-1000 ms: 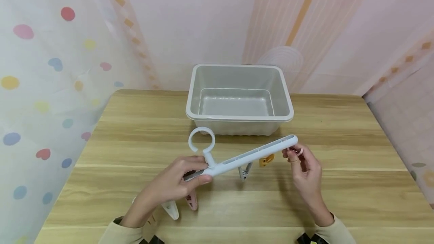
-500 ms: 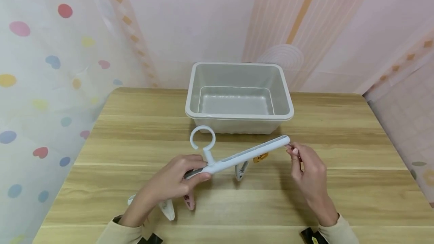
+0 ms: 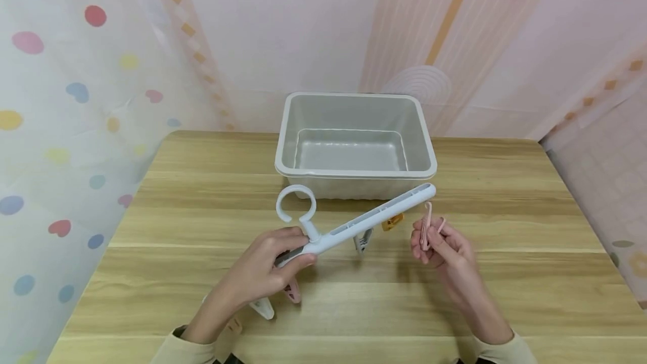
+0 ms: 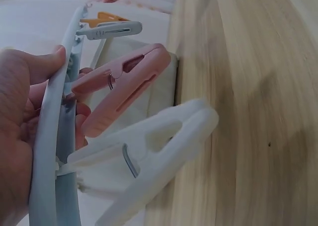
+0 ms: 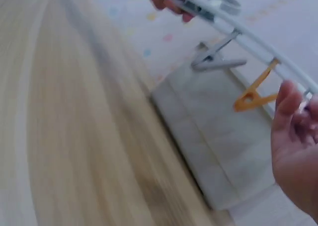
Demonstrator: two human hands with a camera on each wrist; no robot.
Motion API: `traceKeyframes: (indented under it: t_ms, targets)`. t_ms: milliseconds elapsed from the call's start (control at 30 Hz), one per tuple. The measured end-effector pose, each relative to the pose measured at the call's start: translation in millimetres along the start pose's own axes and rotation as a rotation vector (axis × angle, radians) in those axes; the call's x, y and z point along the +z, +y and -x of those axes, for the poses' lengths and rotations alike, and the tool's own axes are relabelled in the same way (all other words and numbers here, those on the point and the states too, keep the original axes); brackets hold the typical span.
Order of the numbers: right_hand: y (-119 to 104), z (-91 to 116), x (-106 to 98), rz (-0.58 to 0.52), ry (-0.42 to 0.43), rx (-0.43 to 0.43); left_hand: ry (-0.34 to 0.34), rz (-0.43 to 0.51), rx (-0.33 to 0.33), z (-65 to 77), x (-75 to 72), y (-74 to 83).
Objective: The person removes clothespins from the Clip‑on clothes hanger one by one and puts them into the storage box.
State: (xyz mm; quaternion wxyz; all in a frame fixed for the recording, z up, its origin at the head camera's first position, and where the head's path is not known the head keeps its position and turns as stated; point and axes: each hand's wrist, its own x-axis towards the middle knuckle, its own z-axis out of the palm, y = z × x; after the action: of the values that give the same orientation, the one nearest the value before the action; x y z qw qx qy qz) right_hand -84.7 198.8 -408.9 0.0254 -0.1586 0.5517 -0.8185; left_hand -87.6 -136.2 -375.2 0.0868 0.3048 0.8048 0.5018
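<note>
My left hand point(image 3: 275, 263) grips a pale blue clip hanger point(image 3: 376, 218) beside the base of its open-ring hook, fingers over the bar and thumb in front. The bar slants up to the right. From its underside hang a white clothespin point(image 4: 149, 156), a pink clothespin point(image 4: 124, 87), a grey clothespin point(image 4: 112, 31) and an orange clothespin point(image 5: 251, 97). Just below the bar's right end, my right hand point(image 3: 450, 257) pinches another pink clothespin point(image 3: 426, 235) between thumb and fingers, its small hooked top pointing up close under the bar.
A pale grey plastic bin point(image 3: 354, 174) stands at the back of the wooden table point(image 3: 505, 201), behind the hanger. A patterned cloth backdrop point(image 3: 303, 27) rises past the table's far edge. Part of a tan clip point(image 3: 234, 326) shows by the left wrist.
My right hand has gone out slightly from the bar's end, then come back left and turned, bringing its pink clothespin into fuller view. The hanger's right end has risen; the left hand keeps its grip.
</note>
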Motion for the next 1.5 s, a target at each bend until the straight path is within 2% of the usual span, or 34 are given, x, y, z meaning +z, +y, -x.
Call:
traceKeyframes:
  t_ms: [67,200,267,333,467,600,767,800,867,967,1067,1300,1500]
  targets:
    - [0,0,-4,-0.082,-0.091,-0.051,0.015,-0.028,0.02,0.9,-0.2,-1.4]
    - [-4,-4,-14,-0.225,-0.223,-0.26,0.014,-0.011,0.024,4.1,-1.0,-4.4]
    - [-12,-10,-18,-0.264,-0.244,-0.339,0.005,0.007,0.012,6.3,-1.7,-5.9]
    - [-23,-16,-18,-0.229,-0.216,-0.376,-0.006,0.007,0.01,7.8,-2.5,-7.4]
    - [-51,-32,-10,0.075,-0.053,-0.365,-0.019,-0.086,0.056,7.9,-2.3,-11.0]
    - [-73,-52,4,0.415,0.064,-0.248,-0.026,-0.203,0.084,6.5,-1.2,-13.6]
    - [-82,-82,21,0.882,0.073,-0.174,-0.044,-0.288,0.061,5.0,0.6,-15.4]
    - [-83,-88,23,0.982,0.057,-0.172,-0.041,-0.309,0.06,5.1,0.9,-16.3]
    - [-83,-102,27,1.108,0.007,-0.165,-0.032,-0.349,0.065,5.4,1.4,-18.5]
    - [-82,-121,32,1.219,-0.068,-0.149,-0.019,-0.394,0.077,5.6,2.7,-21.1]
    - [-78,-138,37,1.251,-0.114,-0.136,-0.023,-0.399,0.071,5.5,4.0,-22.1]
    - [-62,-168,47,1.301,-0.162,-0.047,-0.025,-0.418,0.061,4.8,6.3,-24.1]
    - [-47,-182,52,1.387,-0.196,-0.054,-0.032,-0.418,0.052,3.7,7.8,-23.9]
